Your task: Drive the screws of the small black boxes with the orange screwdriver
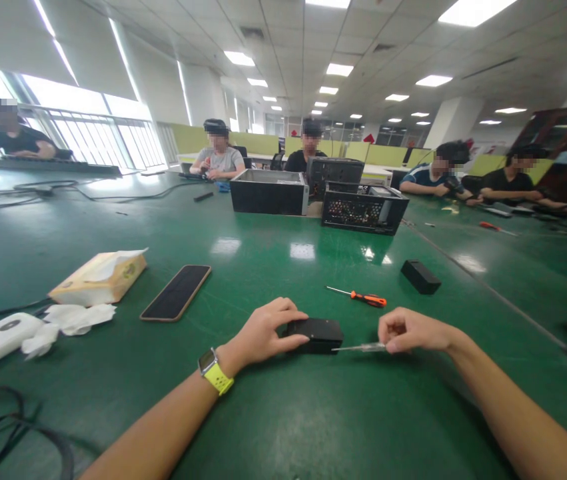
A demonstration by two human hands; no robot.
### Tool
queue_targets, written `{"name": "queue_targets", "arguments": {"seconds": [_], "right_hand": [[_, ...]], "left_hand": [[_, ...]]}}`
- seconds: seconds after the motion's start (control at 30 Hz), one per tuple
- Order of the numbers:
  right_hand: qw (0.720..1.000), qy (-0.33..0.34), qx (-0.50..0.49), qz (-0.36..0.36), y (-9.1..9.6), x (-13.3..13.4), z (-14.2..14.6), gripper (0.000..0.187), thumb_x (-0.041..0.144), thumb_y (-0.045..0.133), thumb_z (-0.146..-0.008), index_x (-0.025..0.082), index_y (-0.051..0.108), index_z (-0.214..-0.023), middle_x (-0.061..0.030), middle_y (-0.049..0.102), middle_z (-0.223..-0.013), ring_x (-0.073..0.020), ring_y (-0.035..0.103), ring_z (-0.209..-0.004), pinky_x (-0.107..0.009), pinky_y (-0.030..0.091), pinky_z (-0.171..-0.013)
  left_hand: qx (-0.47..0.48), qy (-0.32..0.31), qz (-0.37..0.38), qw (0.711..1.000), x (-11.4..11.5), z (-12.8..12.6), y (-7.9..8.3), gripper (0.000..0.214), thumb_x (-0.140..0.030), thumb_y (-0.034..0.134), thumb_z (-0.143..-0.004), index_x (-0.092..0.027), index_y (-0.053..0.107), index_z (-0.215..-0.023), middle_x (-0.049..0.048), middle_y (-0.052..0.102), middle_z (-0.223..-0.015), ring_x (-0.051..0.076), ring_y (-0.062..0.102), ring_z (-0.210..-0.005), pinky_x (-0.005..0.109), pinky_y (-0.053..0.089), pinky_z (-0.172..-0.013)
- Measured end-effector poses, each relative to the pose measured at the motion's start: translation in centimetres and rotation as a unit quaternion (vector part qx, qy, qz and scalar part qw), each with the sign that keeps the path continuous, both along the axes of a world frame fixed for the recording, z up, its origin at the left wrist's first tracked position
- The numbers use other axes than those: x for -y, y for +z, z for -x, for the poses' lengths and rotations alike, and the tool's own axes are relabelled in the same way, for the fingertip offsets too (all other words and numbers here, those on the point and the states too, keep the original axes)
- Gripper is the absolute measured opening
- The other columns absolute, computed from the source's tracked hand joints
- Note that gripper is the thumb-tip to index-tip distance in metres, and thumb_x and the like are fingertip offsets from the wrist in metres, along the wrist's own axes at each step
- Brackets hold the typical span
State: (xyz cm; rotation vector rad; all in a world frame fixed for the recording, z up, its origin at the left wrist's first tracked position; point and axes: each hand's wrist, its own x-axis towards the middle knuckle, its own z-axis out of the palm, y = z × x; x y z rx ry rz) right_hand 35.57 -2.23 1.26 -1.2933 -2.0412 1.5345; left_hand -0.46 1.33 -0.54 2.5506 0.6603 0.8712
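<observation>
Left hand gripping black box; right hand pinching slim screwdriver.
Left hand hiding box's far-left end; tip contact unclear; green tabletop spreading open nearside of both grips.

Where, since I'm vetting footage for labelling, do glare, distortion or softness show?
Head view: what look like ceiling lights reflect as white glare on the green table; left-side windows are blown out; blinds slant, suggesting wide-lens distortion. Same head view: the black box under the left hand reads clearly, but the slim tool in the right hand looks soft.
</observation>
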Motion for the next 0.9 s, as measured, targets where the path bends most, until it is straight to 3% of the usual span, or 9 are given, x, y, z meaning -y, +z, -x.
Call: {"name": "queue_targets", "arguments": {"seconds": [0.27, 0.53, 0.9], "right_hand": [[0.999, -0.03, -0.016, -0.011, -0.3, -0.1, 0.1, 0.031, 0.042, 0.075, -0.074, 0.013, 0.065, -0.079, 0.0011, 0.059, -0.065, -0.0091, 0.049, -0.051, -0.022, 0.039, -0.048], [0.994, -0.066, -0.011, -0.082, -0.4, 0.1, 1.9, 0.031, 0.044, 0.074, -0.077, 0.016, 0.065, -0.087, 0.0028, 0.055, -0.068, -0.0107, 0.048, -0.06, -0.024, 0.036, -0.056], [0.991, -0.044, 0.039, -0.119, -1.3, 0.0, 2.5, 0.03, 0.045, 0.07, -0.08, 0.016, 0.072, -0.085, -0.0005, 0.063, -0.071, -0.0144, 0.054, -0.065, -0.026, 0.04, -0.061]], "left_hand": [[0.002, 0.002, 0.0, 1.0, 0.0, 0.0, -0.1, 0.035, -0.037, 0.069, -0.087, -0.016, 0.066, -0.116, 0.0092, 0.062, -0.102, 0.022, 0.061, -0.093, 0.036, 0.051, -0.083], [-0.003, 0.004, 0.011, 1.0, 0.2, -0.2, 0.1, 0.037, -0.037, 0.068, -0.087, -0.018, 0.065, -0.118, 0.0095, 0.06, -0.105, 0.023, 0.06, -0.096, 0.036, 0.051, -0.086], [-0.001, 0.001, 0.022, 1.0, 0.1, -0.3, 0.0, 0.037, -0.034, 0.071, -0.084, -0.018, 0.064, -0.116, 0.0083, 0.057, -0.106, 0.022, 0.059, -0.096, 0.035, 0.05, -0.086]]}}
